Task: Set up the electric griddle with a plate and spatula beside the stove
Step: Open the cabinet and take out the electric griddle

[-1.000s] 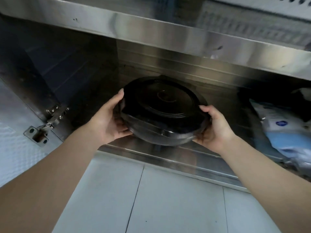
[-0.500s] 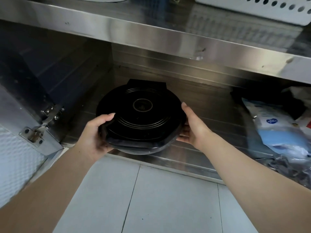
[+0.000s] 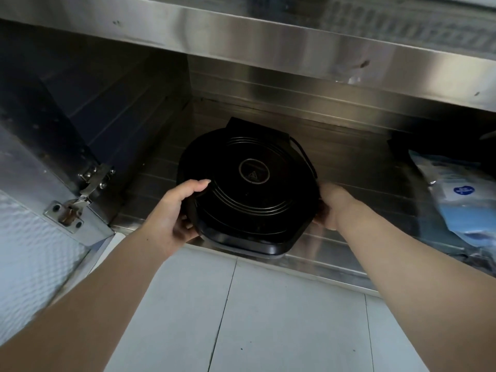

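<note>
The round black electric griddle [image 3: 249, 183], lid closed with ringed grooves and a round emblem, sits at the front edge of the lower steel cabinet shelf [image 3: 357, 210], its front overhanging the floor. My left hand [image 3: 174, 213] grips its left rim, thumb on top of the lid. On the opposite rim, my right hand [image 3: 331, 205] wraps around the side with its fingers hidden underneath. A black cord curves along the griddle's right back. No plate or spatula is in view.
An open steel cabinet door with a hinge [image 3: 80, 194] stands at the left. A blue and white plastic package [image 3: 467, 208] lies on the shelf at the right. The steel counter edge [image 3: 268, 36] runs overhead. Grey floor tiles [image 3: 268, 318] lie below.
The griddle has come forward and down from a raised tilt to the shelf's front edge, its lid top now facing me. Both hands kept their grip on its sides.
</note>
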{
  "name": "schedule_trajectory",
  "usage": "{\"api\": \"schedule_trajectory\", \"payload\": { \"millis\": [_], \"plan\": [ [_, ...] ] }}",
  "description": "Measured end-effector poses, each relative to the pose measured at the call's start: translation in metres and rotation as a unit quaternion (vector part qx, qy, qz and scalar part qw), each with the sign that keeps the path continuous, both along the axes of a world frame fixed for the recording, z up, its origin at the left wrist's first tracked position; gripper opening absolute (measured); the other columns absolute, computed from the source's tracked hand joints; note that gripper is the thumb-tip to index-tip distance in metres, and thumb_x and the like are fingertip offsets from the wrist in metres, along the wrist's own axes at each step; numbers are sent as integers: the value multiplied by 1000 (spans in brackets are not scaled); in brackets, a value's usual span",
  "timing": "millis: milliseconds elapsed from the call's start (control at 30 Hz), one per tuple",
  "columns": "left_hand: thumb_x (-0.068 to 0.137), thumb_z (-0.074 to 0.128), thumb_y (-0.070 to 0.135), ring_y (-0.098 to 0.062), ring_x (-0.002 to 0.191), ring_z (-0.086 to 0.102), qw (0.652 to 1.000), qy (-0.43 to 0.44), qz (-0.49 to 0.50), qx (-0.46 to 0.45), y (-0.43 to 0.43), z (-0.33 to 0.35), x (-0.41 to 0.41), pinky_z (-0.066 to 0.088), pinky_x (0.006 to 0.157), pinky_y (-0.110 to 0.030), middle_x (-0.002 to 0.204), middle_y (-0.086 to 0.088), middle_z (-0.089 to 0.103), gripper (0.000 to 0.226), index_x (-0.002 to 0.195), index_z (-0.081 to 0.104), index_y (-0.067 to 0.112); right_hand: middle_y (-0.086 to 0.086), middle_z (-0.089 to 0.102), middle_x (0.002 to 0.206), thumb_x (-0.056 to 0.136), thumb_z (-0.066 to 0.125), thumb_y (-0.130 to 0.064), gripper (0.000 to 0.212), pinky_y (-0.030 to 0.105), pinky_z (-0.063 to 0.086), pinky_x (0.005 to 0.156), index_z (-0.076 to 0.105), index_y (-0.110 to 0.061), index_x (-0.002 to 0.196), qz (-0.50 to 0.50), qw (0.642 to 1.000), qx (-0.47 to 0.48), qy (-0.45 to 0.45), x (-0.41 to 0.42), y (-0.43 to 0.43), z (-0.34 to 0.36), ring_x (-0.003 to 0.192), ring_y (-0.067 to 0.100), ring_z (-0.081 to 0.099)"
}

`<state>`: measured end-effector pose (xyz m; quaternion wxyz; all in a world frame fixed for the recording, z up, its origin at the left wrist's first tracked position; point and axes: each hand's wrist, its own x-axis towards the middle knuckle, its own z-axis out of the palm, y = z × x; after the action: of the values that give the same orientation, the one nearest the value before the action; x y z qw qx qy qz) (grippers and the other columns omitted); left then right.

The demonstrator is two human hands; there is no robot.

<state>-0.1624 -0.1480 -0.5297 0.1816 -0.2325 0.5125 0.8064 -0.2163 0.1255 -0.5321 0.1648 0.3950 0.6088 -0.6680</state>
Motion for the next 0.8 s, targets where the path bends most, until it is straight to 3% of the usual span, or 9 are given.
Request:
{"api": "schedule_trajectory", "payload": {
  "millis": [100, 233, 400, 533, 633, 800],
  "plan": [
    [65, 78, 43, -20, 103, 69, 999, 19, -9, 33, 1, -1, -1, 56, 72, -34, 111, 1, 73, 48, 110, 71, 28, 15, 73, 109, 76, 61, -67, 65, 41, 57, 80, 65, -15, 116, 47, 992, -112, 28, 2, -3, 11, 98, 32, 70],
    [63, 78, 42, -19, 98, 70, 999, 21, -21, 36, 0, 0, -4, 56, 75, -35, 109, 1, 74, 44, 104, 74, 28, 10, 72, 113, 59, 81, -54, 73, 41, 52, 96, 65, -18, 121, 140, 987, -66, 47, 7, -10, 17, 104, 27, 68],
    [67, 75, 31, -19, 80, 73, 1000, 4, 5, 22, -1, -1, -6, 58, 71, -31, 93, 0, 76, 18, 83, 78, 23, 12, 72, 110, 42, 91, -44, 86, 45, 53, 93, 65, -16, 119, 104, 992, -55, 48, 13, -15, 15, 100, 30, 69],
    [68, 75, 29, -20, 83, 73, 1000, 0, 11, 29, -2, 7, -5, 59, 74, -33, 97, -2, 75, 20, 86, 78, 22, 13, 73, 109, 49, 91, -39, 82, 44, 57, 82, 63, -16, 122, 73, 995, -54, 51, 14, -19, 20, 95, 30, 71],
    [66, 74, 32, -24, 96, 70, 1000, -19, -6, 16, -3, 23, 5, 51, 90, -39, 105, -4, 74, 34, 97, 76, 19, 11, 73, 109, 53, 91, -39, 79, 42, 59, 73, 62, -17, 123, 53, 996, -63, 32, 26, -21, 33, 93, 29, 72],
    [66, 70, 30, -23, 98, 70, 999, -35, -6, 18, -9, 76, 46, 52, 94, -39, 101, -2, 75, 20, 84, 78, 24, 7, 71, 117, 47, 91, -44, 85, 44, 52, 96, 64, -20, 124, 65, 996, -55, 19, 67, -29, 76, 103, 26, 69]
  ]
}}
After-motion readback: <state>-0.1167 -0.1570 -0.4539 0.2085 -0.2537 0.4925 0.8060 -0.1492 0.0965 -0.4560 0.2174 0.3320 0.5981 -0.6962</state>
